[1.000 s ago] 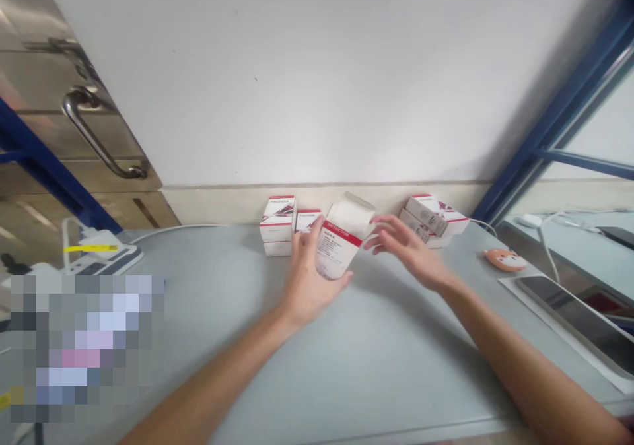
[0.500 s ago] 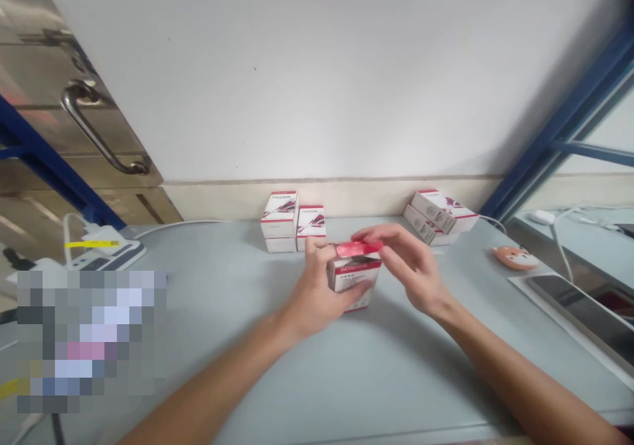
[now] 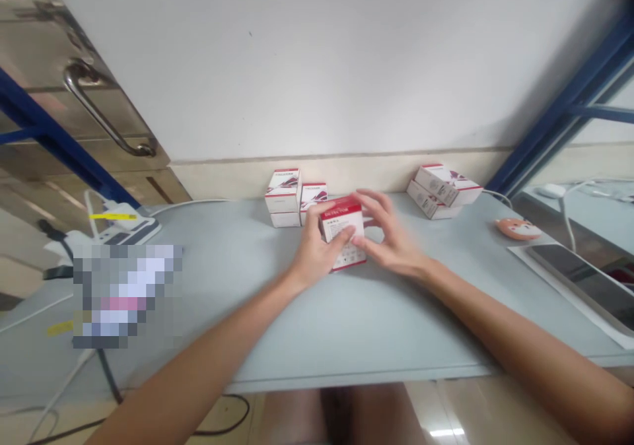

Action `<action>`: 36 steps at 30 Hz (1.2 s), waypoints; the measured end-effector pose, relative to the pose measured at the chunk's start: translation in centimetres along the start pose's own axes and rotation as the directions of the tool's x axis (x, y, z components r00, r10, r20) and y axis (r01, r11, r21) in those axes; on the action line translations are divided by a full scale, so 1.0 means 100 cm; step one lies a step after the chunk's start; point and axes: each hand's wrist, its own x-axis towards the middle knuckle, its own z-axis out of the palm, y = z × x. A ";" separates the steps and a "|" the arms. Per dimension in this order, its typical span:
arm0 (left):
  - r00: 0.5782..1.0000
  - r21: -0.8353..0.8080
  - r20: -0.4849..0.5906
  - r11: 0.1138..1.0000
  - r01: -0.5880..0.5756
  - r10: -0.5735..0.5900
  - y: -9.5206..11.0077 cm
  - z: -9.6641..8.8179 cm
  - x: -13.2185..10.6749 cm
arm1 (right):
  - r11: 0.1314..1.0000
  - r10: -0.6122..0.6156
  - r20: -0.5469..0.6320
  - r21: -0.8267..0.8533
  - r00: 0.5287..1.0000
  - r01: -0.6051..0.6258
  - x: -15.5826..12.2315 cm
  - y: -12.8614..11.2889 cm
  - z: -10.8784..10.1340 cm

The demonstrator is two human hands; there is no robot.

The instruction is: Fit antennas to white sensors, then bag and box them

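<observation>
A white and red cardboard box with "DETECTOR" printed near its top is held upright above the desk, its red top lying flat. My left hand is wrapped round its left side, the thumb across the printed front. My right hand curves about the right side, thumb tip on the front edge and blurred fingers by the top corner. Behind my left hand stand similar boxes, two stacked and one beside them. More such boxes are stacked crosswise beyond my right hand.
To the right on the desk lie an orange animal-faced object and a dark flat panel on white. At left are a power strip with cables and a pixelated item. A wall rises behind.
The box's raised red flap has come down onto the top. Both hands still hold the box, the right one now lower along its side. The view has tilted downward, showing the desk's front edge.
</observation>
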 end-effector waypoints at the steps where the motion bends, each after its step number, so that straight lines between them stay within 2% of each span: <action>1: 0.996 -0.023 -0.076 0.998 0.052 -0.054 0.000 0.001 0.003 | 0.996 0.067 0.051 0.061 0.996 -0.070 -0.002 0.002 0.005; 3: 0.981 -0.062 -0.148 0.991 0.118 -0.126 0.000 -0.002 0.010 | 0.970 0.169 0.136 0.154 0.976 -0.190 -0.005 0.003 0.015; 4: 0.982 -0.054 -0.139 0.991 0.124 -0.131 0.001 -0.005 0.014 | 0.959 0.201 0.132 0.174 0.971 -0.222 -0.005 0.002 0.019; 5: 0.986 -0.011 -0.120 0.994 0.112 -0.112 0.002 -0.010 0.019 | 0.958 0.214 0.079 0.180 0.974 -0.225 -0.004 0.001 0.022; 7: 0.989 0.166 -0.139 0.984 0.064 -0.040 0.003 -0.023 0.028 | 0.978 0.181 -0.155 0.130 0.971 -0.161 0.003 0.000 0.021; 8: 0.982 0.269 -0.188 0.961 0.062 -0.011 0.002 -0.030 0.032 | 0.990 0.136 -0.290 0.063 0.947 -0.123 0.009 0.000 0.018; 9: 0.966 0.343 -0.259 0.934 0.096 -0.004 -0.001 -0.038 0.036 | 0.995 0.076 -0.412 -0.033 0.908 -0.098 0.016 0.000 0.015; 11: 0.914 0.373 -0.391 0.891 0.260 -0.103 -0.009 -0.052 0.040 | 0.955 -0.045 -0.515 -0.272 0.856 -0.114 0.033 0.002 0.009; 12: 0.885 0.344 -0.424 0.869 0.355 -0.194 -0.015 -0.058 0.041 | 0.914 -0.090 -0.494 -0.386 0.865 -0.126 0.042 0.004 0.008; 13: 0.873 0.328 -0.425 0.859 0.394 -0.238 -0.022 -0.063 0.042 | 0.868 -0.125 -0.433 -0.484 0.893 -0.114 0.050 0.007 0.009; 15: 0.876 0.304 -0.378 0.854 0.422 -0.298 -0.037 -0.073 0.043 | 0.796 -0.163 -0.231 -0.605 0.959 -0.010 0.062 0.015 0.018; 16: 0.884 0.292 -0.338 0.857 0.424 -0.323 -0.043 -0.077 0.042 | 0.776 -0.179 -0.108 -0.627 0.978 0.073 0.066 0.019 0.024; 18: 0.903 0.278 -0.260 0.869 0.410 -0.343 -0.054 -0.085 0.042 | 0.760 -0.218 0.076 -0.612 0.973 0.219 0.072 0.027 0.038; 19: 0.911 0.274 -0.228 0.875 0.400 -0.344 -0.059 -0.089 0.042 | 0.764 -0.240 0.114 -0.591 0.964 0.260 0.074 0.030 0.045; 23: 0.926 0.268 -0.151 0.887 0.375 -0.346 -0.068 -0.099 0.040 | 0.804 -0.276 0.013 -0.544 0.961 0.239 0.077 0.035 0.068; 30: 0.923 0.301 -0.160 0.874 0.382 -0.349 -0.069 -0.100 0.039 | 0.821 -0.280 -0.128 -0.545 0.952 0.168 0.074 0.038 0.086; 31: 0.924 0.308 -0.165 0.872 0.381 -0.345 -0.069 -0.100 0.039 | 0.841 -0.258 -0.191 -0.527 0.947 0.122 0.075 0.039 0.085; 33: 0.926 0.323 -0.178 0.869 0.375 -0.333 -0.070 -0.100 0.038 | 0.916 -0.140 -0.312 -0.402 0.940 0.003 0.076 0.043 0.082; 34: 0.927 0.331 -0.185 0.868 0.371 -0.326 -0.070 -0.100 0.037 | 0.949 -0.064 -0.335 -0.313 0.940 -0.047 0.077 0.045 0.079; 36: 0.930 0.344 -0.201 0.867 0.361 -0.308 -0.072 -0.098 0.036 | 0.982 0.035 -0.285 -0.169 0.958 -0.086 0.079 0.050 0.074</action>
